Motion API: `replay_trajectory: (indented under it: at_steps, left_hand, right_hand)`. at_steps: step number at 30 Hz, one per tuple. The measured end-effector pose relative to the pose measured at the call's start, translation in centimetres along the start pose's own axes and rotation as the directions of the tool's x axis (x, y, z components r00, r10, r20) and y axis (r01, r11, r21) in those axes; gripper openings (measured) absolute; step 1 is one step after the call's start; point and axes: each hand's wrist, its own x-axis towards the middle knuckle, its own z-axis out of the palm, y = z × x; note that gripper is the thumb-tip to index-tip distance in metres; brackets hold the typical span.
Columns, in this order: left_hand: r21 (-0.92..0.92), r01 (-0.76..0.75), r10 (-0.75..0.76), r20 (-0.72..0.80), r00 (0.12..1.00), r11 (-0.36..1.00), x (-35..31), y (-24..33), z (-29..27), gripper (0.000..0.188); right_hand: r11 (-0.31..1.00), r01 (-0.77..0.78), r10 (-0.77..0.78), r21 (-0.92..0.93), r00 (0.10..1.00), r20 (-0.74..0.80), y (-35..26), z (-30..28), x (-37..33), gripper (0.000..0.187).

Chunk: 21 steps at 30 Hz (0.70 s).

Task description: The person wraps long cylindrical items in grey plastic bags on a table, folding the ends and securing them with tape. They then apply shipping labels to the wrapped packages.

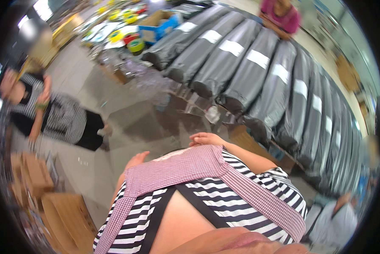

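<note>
My right hand [207, 139] is held in front of my waist, fingers stretched out, with nothing in it. Partly hidden by my pink checked apron [177, 167], my left hand [138, 158] hangs low at my other side; its visible fingers look extended and hold nothing that I can see. Nearest to my right hand, though apart from it, lies a long row of bulky bundles [251, 59] wrapped in grey plastic, each with a white label. Crumpled clear plastic [149, 82] hangs along the row's near left end.
A blue box [161, 30] and several tape rolls [135, 45] sit at the far left. One person [67, 114] stands on the left, another [281, 19] leans behind the bundles, a third [334, 220] is lower right. Cardboard boxes [67, 218] stand lower left on the grey floor [118, 116].
</note>
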Motion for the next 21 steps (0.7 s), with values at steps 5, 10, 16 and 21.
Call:
replay_trajectory:
  at_steps: [5,10,16,21]
  left_hand:
    - [0.18,-0.176,0.169,0.052,0.984,0.968,8.3,0.5,-10.4,0.064]
    - [0.131,-0.441,0.432,0.092,0.897,0.888,16.8,1.8,-14.4,0.062]
    - [0.053,-0.471,0.459,0.156,0.875,0.881,24.7,1.2,-18.2,0.062]
    - [0.145,-0.363,0.362,0.03,0.932,0.921,25.5,-0.9,-23.4,0.064]
  right_hand:
    - [0.986,0.161,-0.153,0.036,0.974,-0.166,-6.2,2.2,0.8,0.044]
    - [0.959,0.282,-0.279,-0.032,0.913,-0.297,-12.6,2.7,0.0,0.042]
    - [0.875,0.451,-0.484,-0.177,0.804,-0.345,-21.0,-0.5,2.4,0.044]
    - [0.855,0.416,-0.507,-0.31,0.798,-0.325,-28.5,-2.0,7.6,0.043]
